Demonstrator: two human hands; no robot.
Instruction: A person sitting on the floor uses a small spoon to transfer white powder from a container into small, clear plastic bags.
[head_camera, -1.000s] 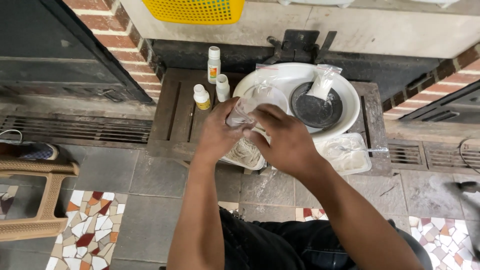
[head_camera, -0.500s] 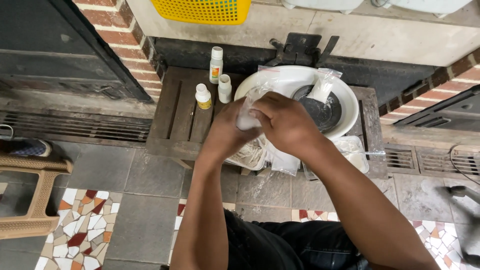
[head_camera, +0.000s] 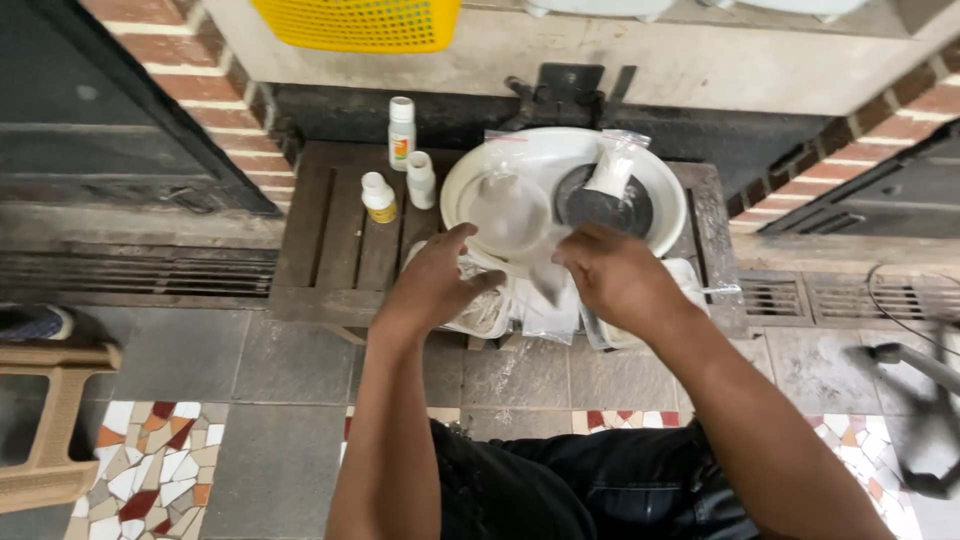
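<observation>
Holding a clear plastic bag (head_camera: 540, 275) pinched in your right hand (head_camera: 615, 275), you keep your left hand (head_camera: 435, 285) open beside it, above the near edge of the wooden tabletop (head_camera: 340, 240); white basin (head_camera: 480, 175) just beyond; bagging looks midway.

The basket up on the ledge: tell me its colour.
Yellow. The perforated plastic basket shows in the head view, at the top edge above the wooden table.
</observation>
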